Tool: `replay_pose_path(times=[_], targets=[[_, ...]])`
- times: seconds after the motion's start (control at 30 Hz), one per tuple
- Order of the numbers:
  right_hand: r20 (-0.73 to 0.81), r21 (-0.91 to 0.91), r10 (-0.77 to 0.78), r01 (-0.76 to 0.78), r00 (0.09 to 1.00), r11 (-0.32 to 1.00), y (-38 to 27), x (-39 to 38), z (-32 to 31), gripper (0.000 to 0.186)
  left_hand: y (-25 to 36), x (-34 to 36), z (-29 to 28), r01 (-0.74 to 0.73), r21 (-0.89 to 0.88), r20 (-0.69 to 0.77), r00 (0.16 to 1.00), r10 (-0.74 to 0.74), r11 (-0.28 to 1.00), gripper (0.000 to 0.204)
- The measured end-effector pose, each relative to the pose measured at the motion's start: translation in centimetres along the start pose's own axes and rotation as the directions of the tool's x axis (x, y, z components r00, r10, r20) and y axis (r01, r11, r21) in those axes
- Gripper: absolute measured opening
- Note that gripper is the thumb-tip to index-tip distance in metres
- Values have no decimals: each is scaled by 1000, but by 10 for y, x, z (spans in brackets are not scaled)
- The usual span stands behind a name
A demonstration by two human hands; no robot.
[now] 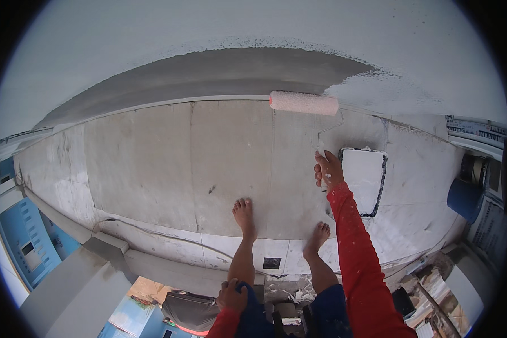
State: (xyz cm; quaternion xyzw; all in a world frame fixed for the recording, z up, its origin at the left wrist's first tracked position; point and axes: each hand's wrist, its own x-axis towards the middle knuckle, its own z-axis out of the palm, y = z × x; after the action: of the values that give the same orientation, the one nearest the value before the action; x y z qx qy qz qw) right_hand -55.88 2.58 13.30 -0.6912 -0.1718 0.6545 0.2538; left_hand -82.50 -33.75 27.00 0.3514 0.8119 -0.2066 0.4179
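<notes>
My right hand (328,169), in a red paint-flecked sleeve, grips the handle of a paint roller (303,103). The roller's pinkish sleeve lies against the base of the wall (219,34), at the right end of a darker grey band of wet paint (219,73). My left hand (231,294) rests on my left knee, fingers curled over the blue shorts. My bare feet (244,216) stand on the concrete ledge (152,163).
A paint tray (364,179) filled with white paint sits on the ledge just right of my right hand. A blue bucket (465,198) stands at the far right. The ledge's outer edge (152,236) runs behind my heels, with blue building fronts far below at left.
</notes>
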Motion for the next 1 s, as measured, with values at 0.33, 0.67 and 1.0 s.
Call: replay_pose_path(times=[0.33, 0.67, 1.0], targets=[[-30, 103, -93, 95, 995, 990, -74, -176, 4, 45, -1, 12, -26, -6, 20, 55, 998, 5, 1000, 44], [-190, 94, -287, 308, 939, 947, -66, -252, 27, 46, -32, 23, -41, -32, 20, 179, 983, 28, 999, 49], [-115, -8, 130, -132, 985, 991, 40, -84, 90, 25, -50, 30, -48, -39, -9, 229, 973, 40, 999, 51]])
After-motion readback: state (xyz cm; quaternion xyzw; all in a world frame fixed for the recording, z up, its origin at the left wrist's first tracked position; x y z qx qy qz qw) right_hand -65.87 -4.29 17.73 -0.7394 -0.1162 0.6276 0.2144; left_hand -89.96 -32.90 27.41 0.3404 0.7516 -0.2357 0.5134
